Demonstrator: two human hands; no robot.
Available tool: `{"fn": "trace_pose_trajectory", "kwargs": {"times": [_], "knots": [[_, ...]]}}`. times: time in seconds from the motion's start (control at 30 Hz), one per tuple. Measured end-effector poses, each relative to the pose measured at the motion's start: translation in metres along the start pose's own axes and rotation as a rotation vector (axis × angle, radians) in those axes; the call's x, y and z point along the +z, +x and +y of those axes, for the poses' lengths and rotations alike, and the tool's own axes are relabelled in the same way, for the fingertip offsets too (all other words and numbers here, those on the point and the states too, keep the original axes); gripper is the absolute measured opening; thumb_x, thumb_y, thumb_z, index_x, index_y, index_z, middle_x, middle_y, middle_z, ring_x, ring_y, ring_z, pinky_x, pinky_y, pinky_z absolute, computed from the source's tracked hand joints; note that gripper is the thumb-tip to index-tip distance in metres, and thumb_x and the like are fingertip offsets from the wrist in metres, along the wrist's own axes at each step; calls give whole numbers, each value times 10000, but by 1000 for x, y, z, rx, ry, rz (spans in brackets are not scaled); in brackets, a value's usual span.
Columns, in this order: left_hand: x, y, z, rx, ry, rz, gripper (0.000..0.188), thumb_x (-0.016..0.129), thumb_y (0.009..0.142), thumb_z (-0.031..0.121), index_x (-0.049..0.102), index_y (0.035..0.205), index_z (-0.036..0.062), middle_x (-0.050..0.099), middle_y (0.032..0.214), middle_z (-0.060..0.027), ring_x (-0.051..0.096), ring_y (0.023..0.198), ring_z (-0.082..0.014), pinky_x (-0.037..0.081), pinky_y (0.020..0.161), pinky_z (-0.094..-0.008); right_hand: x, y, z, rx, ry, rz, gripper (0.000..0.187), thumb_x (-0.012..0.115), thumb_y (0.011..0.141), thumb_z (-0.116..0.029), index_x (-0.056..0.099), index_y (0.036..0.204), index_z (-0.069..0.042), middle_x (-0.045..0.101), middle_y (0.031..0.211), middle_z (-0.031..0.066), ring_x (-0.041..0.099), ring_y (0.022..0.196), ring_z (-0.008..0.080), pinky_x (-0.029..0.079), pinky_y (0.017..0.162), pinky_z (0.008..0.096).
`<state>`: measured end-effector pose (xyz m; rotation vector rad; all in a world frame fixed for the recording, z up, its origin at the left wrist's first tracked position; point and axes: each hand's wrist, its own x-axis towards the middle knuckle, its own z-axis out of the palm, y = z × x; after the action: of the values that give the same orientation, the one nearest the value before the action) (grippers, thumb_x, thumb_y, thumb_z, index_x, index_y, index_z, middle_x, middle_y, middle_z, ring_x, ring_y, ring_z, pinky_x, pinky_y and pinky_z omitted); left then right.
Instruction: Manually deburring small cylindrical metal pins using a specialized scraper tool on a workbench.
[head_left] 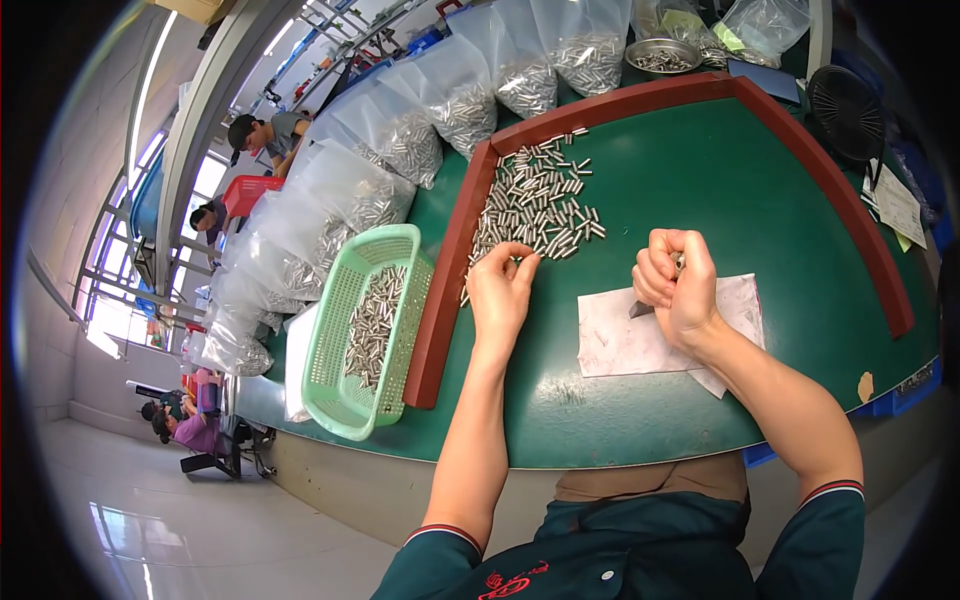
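Note:
My left hand (502,292) is at the lower edge of a pile of small metal pins (535,200), its thumb and fingertips pinched together. Whether a pin sits between them cannot be made out. My right hand (680,285) is closed in a fist above a stained white cloth (600,345). A dark, flat-tipped tool (640,310) sticks out below its fingers, and a small light-coloured end shows at the top of the fist. The rest of that tool is hidden by the hand.
A reddish-brown raised border (450,290) frames the green tabletop (680,150). Left of it stands a light green basket (318,365) holding pins. Clear bags (460,95) of metal parts line the back. A metal bowl (663,57) and black fan (846,112) stand farther right.

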<state>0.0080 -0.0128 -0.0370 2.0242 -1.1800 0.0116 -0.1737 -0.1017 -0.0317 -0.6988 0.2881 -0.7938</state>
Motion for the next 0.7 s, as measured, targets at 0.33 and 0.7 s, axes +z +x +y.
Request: {"fn": "trace_pose_trajectory", "kwargs": {"times": [0.33, 0.7], "knots": [[-2, -1, 4, -121, -401, -208, 153, 591, 807, 157, 528, 758, 27, 448, 602, 13, 376, 518, -61, 311, 474, -210, 1, -1, -1, 6, 5, 27, 300, 302, 790, -210, 262, 509, -116, 230, 394, -28, 149, 351, 65, 136, 347, 234], [-9, -7, 11, -564, -1646, -689, 117, 572, 824, 116, 514, 916, 73, 473, 787, -33, 311, 570, -54, 280, 491, -164, 0, 2, -2, 33, 48, 66, 303, 306, 793, -222, 267, 511, -118, 228, 393, -28, 154, 345, 66, 139, 345, 232]]}}
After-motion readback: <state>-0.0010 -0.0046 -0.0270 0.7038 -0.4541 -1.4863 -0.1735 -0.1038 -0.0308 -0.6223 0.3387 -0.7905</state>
